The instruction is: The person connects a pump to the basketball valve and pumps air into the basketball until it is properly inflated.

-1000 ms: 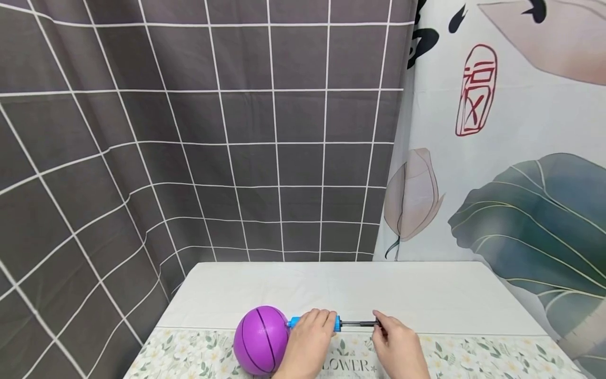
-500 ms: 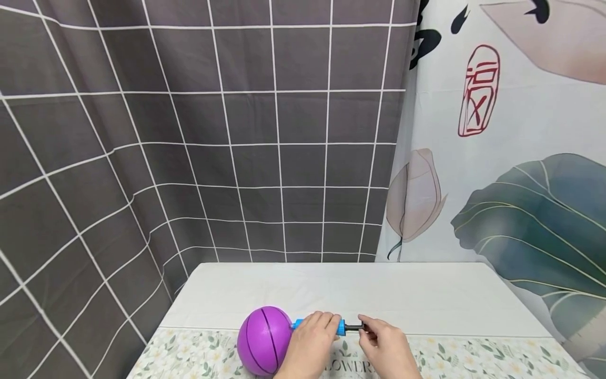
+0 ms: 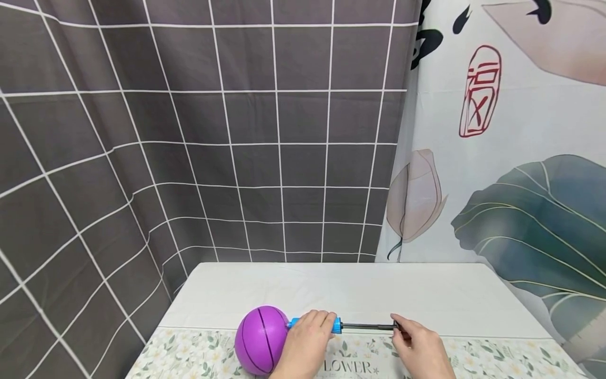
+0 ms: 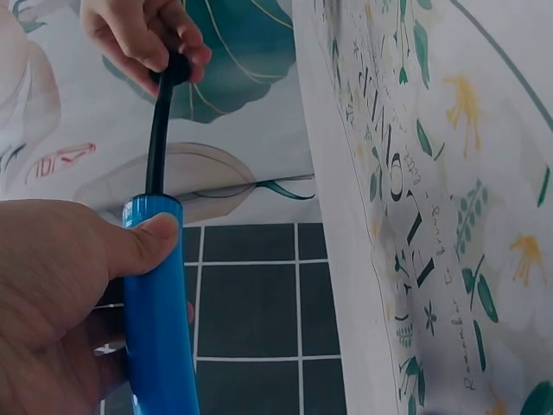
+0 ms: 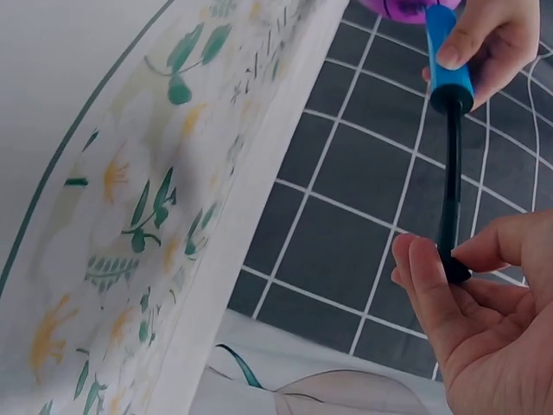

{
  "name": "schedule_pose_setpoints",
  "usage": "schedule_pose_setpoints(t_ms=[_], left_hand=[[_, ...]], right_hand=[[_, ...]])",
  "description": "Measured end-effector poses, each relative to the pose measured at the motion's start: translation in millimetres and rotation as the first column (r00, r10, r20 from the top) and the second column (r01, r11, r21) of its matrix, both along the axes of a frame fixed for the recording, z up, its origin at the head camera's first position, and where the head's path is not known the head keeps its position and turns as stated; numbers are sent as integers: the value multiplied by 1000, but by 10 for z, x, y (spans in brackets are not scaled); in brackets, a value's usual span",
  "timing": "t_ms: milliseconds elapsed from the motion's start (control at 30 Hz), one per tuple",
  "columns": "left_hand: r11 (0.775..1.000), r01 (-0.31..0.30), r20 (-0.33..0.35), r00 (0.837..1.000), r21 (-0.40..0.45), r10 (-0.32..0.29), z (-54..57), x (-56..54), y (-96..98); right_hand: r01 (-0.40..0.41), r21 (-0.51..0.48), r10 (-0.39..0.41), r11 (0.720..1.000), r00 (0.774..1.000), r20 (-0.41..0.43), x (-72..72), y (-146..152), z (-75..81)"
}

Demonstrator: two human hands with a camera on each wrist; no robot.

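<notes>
A purple ball (image 3: 262, 341) with dark seam lines sits at the left of the hands, joined to the tip of a blue hand pump (image 4: 158, 303). My left hand (image 3: 307, 342) grips the pump's blue barrel, its thumb along the side in the left wrist view. Out of the barrel's right end comes a long black rod (image 3: 366, 326). My right hand (image 3: 421, 345) pinches the black knob at the rod's end between thumb and fingers, well apart from the left hand. The pump lies roughly level. The ball's lower right side is hidden behind my left hand and wrist.
Under the hands is a table with a white cloth (image 3: 341, 289) at the back and a floral mat (image 3: 189, 352) with lettering in front. A dark grid curtain (image 3: 298, 168) hangs behind and left, a white printed curtain (image 3: 435, 116) at right.
The right hand first pushes the rod in toward the barrel, then pulls it out to the right, farther than before. The left hand and ball stay nearly in place.
</notes>
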State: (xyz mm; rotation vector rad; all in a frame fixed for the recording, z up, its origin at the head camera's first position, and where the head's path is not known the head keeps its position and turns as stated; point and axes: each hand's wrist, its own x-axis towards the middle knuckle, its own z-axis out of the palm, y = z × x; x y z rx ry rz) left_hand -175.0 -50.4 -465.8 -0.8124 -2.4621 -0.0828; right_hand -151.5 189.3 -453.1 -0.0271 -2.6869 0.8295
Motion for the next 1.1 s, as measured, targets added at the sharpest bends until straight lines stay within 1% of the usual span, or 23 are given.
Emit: schedule_pose_setpoints(t_ms=[200,467,533,633,700,800,867,933,1033,1100], left_hand=[[1000,6,-12,1000,-5,-6,7,12,14],[1000,4,-50,999,-24,-5,22,33,48],[1000,2,-56,998,-27,-3,24,36,55],[999,0,-78,997,-44,-3,27,39,60],[998,4,-85,996,-57,-9,27,40,62],[997,12,-96,995,-77,-19,16,37,72],[997,14,-76,997,-81,-20,11,34,71],[998,21,-57,998,-64,-24,5,24,53],[999,32,-25,999,-26,-33,11,16,27],[999,45,-24,999,-4,-46,17,6,14]], right_hand=[[22,-29,-21,999,1000,5,18,-15,11],[45,-19,-45,999,998,-31,25,-264,51],[31,-18,-32,999,998,-53,20,-347,53],[-10,-10,9,1000,997,-80,2,-471,43],[-40,0,40,999,994,-100,-11,-543,26],[-61,9,62,998,990,-128,-18,-622,-2],[-72,1,72,997,988,-139,-14,-643,-16],[-95,-21,92,995,988,-121,-9,-631,-15],[-126,-63,121,990,990,-73,-4,-561,3],[-124,-80,121,989,992,-36,-5,-496,14]])
